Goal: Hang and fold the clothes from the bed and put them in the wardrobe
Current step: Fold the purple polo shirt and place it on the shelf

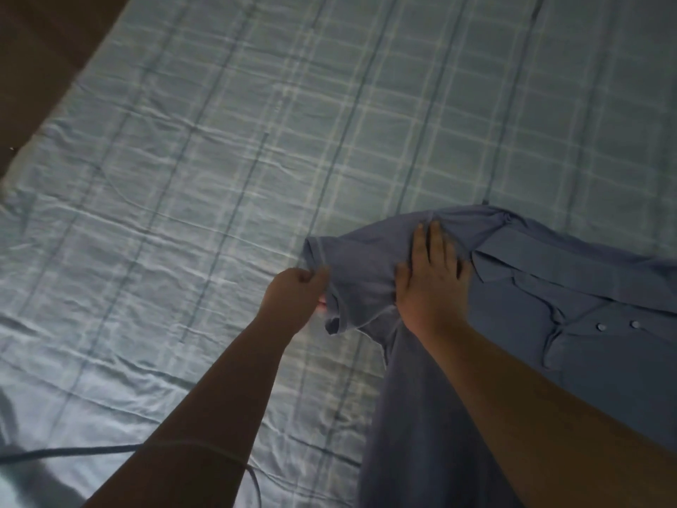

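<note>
- One blue button-front shirt (571,346), lying on the right side of the bed, its body running off toward the near right edge of view; two small buttons (601,327) show on the placket to the right of my right wrist.
- One short sleeve (351,273) of that shirt, spread out to the left of the body, its hemmed cuff pointing left and far.
- My left hand (295,300), closed in a pinch on the near left edge of the sleeve cuff, fingers curled, knuckles toward me.
- My right hand (430,276), open and flat, palm down, fingers spread, pressing on the shoulder area of the shirt just right of the sleeve; it grips nothing.
- One checked pale blue bedsheet (219,177), creased, covering the bed under the shirt and filling most of the view.
- One thin dark cable (69,452), crossing the near left of the sheet and passing over my left forearm.
- One strip of dark floor (44,49), at the far left corner.
</note>
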